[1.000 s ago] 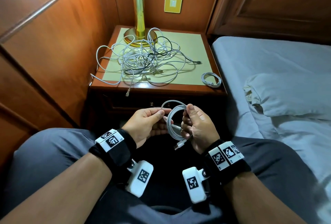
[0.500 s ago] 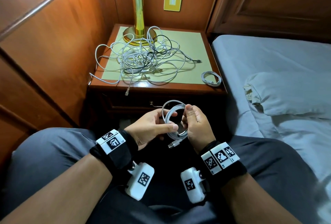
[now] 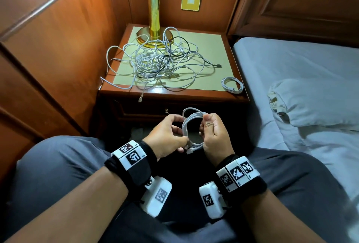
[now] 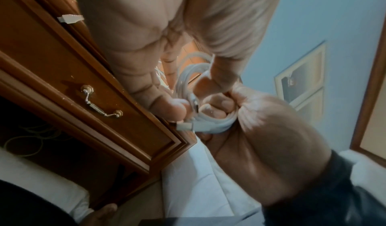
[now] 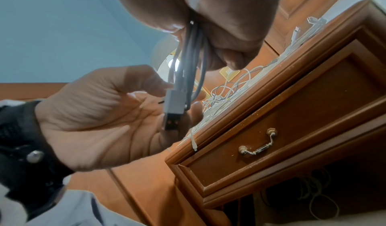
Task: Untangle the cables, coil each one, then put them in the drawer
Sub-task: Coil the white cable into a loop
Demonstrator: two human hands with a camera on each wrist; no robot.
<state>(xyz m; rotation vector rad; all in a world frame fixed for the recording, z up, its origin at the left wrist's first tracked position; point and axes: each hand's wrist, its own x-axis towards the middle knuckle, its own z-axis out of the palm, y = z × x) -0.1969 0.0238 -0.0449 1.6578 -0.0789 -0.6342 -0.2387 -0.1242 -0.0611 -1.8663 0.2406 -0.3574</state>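
Note:
A white cable coil (image 3: 191, 124) hangs upright between my hands, in front of the shut nightstand drawer (image 5: 292, 122). My right hand (image 3: 206, 130) grips the coil's right side with curled fingers, thumb on top. My left hand (image 3: 179, 133) pinches the lower left strands near the USB plug (image 3: 189, 151), which lies along the coil's bottom; the plug (image 5: 172, 112) sits against the left fingers. A tangle of white and black cables (image 3: 161, 63) sprawls over the nightstand top. One small coiled cable (image 3: 232, 84) lies at its front right corner.
A brass lamp (image 3: 153, 19) stands at the back of the nightstand (image 3: 194, 96). One plug end (image 3: 140, 99) dangles over its front edge. The drawer has a metal handle (image 4: 102, 100). Wood panelling runs on the left; a bed (image 3: 291, 63) with a pillow (image 3: 314, 102) is on the right.
My left hand has slid from the coil's top left down to its lower strands by the plug. The dangling plug end now lies against the coil. The right hand keeps its grip.

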